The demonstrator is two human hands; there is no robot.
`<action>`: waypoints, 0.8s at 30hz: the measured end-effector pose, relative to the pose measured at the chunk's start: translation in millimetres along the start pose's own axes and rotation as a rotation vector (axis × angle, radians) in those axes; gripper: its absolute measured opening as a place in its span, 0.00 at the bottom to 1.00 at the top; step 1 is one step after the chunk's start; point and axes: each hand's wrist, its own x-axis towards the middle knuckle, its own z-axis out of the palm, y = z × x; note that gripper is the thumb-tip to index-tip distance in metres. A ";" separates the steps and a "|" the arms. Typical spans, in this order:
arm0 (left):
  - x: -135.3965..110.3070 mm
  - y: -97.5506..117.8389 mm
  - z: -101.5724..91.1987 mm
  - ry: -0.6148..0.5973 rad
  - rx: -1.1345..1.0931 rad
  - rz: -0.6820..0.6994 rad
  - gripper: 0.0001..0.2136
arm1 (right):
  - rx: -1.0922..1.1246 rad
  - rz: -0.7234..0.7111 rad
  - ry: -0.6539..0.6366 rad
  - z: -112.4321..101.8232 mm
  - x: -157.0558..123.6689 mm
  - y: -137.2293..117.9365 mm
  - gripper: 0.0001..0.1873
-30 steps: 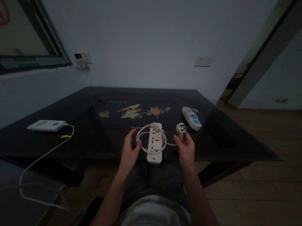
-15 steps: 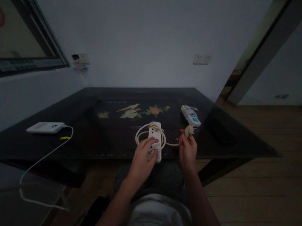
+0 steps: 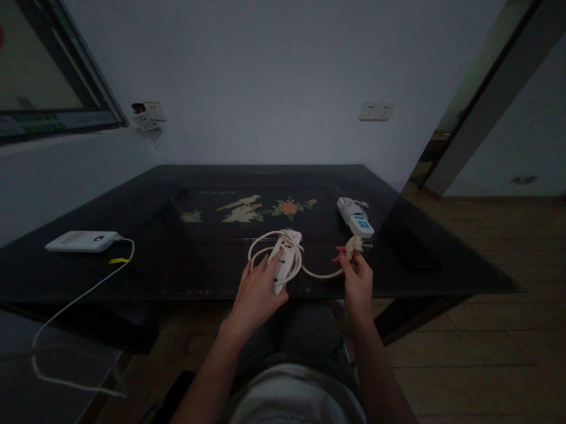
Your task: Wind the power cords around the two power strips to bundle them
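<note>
A white power strip is at the near edge of the dark table, tilted slightly, with its cream cord looped around it. My left hand grips the strip's near end and side, fingers over the loops. The cord runs right to a cream plug, its pins pointing right. My right hand is closed on the plug, pinching it near the cord end. Just beyond the plug lies a second white power strip, its cord wound around it and a blue patch on top.
The dark table has a bird and flower design in its middle. At left lies a white device with a white cable hanging off the front edge. A dark flat object rests at right. Wall sockets are behind.
My left hand has gone from touching the strip's top to gripping it, and the strip has tilted. The cord between strip and plug sags more. The right hand still holds the plug.
</note>
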 end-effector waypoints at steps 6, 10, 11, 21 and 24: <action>1.5 -0.4 4.0 0.053 0.092 -0.090 0.31 | -0.307 -0.065 -0.050 -16.0 0.6 -3.2 0.20; 1.0 -8.2 9.4 0.088 -0.034 -0.097 0.32 | -0.294 -0.040 -0.092 -18.4 3.3 -6.0 0.22; 0.0 -12.0 8.8 0.093 -0.063 -0.089 0.33 | -0.255 -0.021 -0.091 -18.8 5.2 -5.9 0.22; -12.4 -35.1 -23.3 0.064 0.039 0.203 0.35 | 0.245 0.028 0.065 -13.1 41.7 -1.3 0.21; -10.8 -37.9 -29.6 0.025 0.113 0.276 0.33 | 0.349 -0.052 0.094 -5.2 52.0 -12.4 0.18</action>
